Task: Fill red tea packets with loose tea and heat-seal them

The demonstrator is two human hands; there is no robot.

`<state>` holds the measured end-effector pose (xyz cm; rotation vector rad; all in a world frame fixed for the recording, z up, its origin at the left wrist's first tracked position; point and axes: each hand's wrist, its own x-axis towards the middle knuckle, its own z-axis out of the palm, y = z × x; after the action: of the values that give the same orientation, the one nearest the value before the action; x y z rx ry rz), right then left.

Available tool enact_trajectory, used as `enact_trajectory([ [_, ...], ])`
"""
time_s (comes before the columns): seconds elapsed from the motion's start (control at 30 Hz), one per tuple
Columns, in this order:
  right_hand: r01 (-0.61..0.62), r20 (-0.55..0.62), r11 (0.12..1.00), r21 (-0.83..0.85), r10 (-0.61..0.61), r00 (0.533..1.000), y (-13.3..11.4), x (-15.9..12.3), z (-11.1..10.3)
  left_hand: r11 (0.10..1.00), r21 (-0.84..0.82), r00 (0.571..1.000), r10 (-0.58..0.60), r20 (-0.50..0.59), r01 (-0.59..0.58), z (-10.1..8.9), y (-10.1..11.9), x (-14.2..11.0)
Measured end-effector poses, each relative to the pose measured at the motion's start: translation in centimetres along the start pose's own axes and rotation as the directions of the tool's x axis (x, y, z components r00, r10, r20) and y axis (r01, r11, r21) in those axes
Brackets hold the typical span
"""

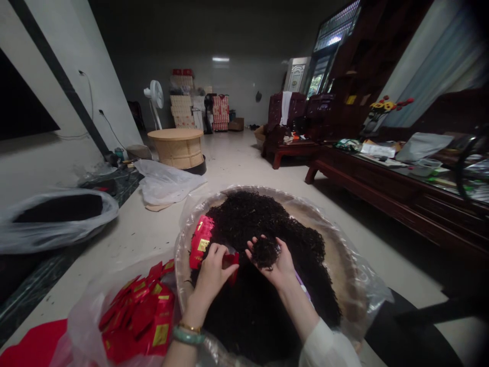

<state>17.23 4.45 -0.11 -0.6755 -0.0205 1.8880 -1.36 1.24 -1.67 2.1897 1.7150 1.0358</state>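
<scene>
A round woven tray [341,265] lined with clear plastic holds a large heap of dark loose tea leaves [252,214]. Over the heap, my left hand [211,278] pinches a small red packet [231,264], and a gold-labelled red strip of packets [201,240] rises just beyond it. My right hand [272,262] is cupped around a clump of the dark leaves [265,252], close to the packet's mouth. More red packets with gold labels [139,321] lie in a clear plastic bag [89,316] at the lower left, beside the tray.
On the floor at the left lies a plastic bag of dark leaves [57,216]. A crumpled white plastic bag [168,181] and a round wooden stool [175,148] stand ahead. A long dark wooden bench [382,191] with papers runs along the right.
</scene>
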Motion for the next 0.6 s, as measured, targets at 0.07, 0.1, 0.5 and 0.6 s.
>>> enact_trajectory([
  [0.07, 0.037, 0.020, 0.999, 0.001, -0.037, 0.999, -0.6, -0.4, 0.8, 1.000, -0.003, 0.995, 0.019, -0.097, -0.019, 0.8, 0.7, 0.6],
  [0.1, 0.052, 0.039, 0.999, -0.004, -0.052, 0.998, -0.8, -0.5, 1.3, 1.000, 0.001, 0.993, 0.020, -0.116, -0.020, 1.2, 1.0, 0.8],
  [0.5, 0.121, 0.172, 0.991, -0.065, -0.108, 0.979, 0.5, 0.7, 4.6, 0.995, -0.096, 0.996, 0.048, 0.081, -0.040, 0.8, 2.6, 1.0],
  [0.6, 0.196, 0.183, 0.977, -0.089, -0.178, 0.967, 0.5, 1.2, 4.9, 0.994, -0.101, 0.993, 0.057, 0.102, -0.046, 0.2, 2.6, 1.4],
])
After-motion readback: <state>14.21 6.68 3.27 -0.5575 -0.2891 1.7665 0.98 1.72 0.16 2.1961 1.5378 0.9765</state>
